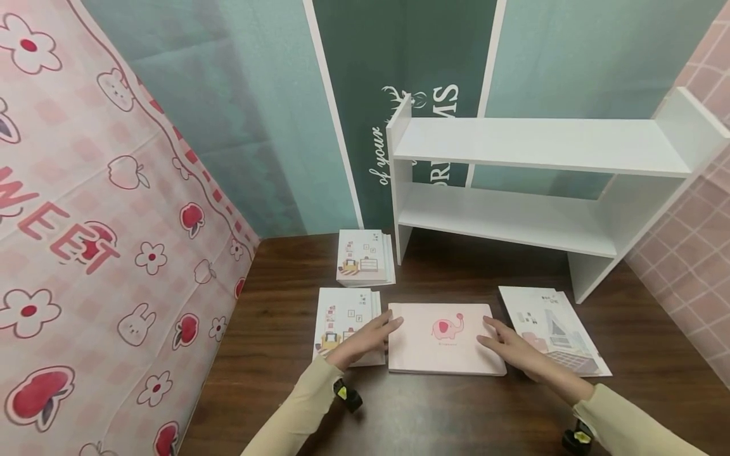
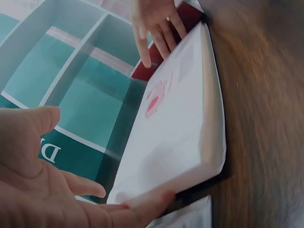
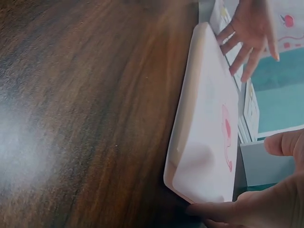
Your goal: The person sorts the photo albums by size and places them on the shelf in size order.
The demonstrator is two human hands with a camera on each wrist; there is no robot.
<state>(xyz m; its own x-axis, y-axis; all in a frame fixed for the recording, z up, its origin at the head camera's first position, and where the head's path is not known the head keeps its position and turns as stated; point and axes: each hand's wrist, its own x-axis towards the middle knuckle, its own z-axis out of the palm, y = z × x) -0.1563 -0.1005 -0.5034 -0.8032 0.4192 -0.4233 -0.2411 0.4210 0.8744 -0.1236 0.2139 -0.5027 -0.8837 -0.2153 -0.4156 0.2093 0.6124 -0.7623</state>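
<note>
Pink book: a pale pink, rectangular hardcover book point(image 1: 445, 354) lies flat on the table, near side, between the two hands; a pink elephant point(image 1: 447, 327) is printed on its cover.
Left hand: the person's left hand point(image 1: 365, 339) is at the book's left end, fingers loosely extended and touching its edge, thumb raised; I see no clenching.
Right hand: the right hand point(image 1: 516, 350) is at the book's right end, fingers outstretched against it, likewise not curled round it.
Sleeves and straps: cream sleeves point(image 1: 302, 405) cover both forearms, with a black strapped device point(image 1: 348, 396) at each wrist.
Left piles: a near pile of white illustrated paper booklets point(image 1: 342, 316) lies partly behind the left hand; a similar far pile point(image 1: 361, 256) sits beyond it.
Right pile: white booklets with a grey-and-pink drawing point(image 1: 553, 329) lie slanted, just right of the book.
Shelf: a white two-tier board shelf point(image 1: 536, 142) stands at the far right.
Table: dark brown wood-grained table point(image 1: 256, 329).
Walls: green panelled backdrop point(image 1: 228, 126) at the far side, pink-and-white checked cloth with apples and flowers point(image 1: 85, 190) at left.
</note>
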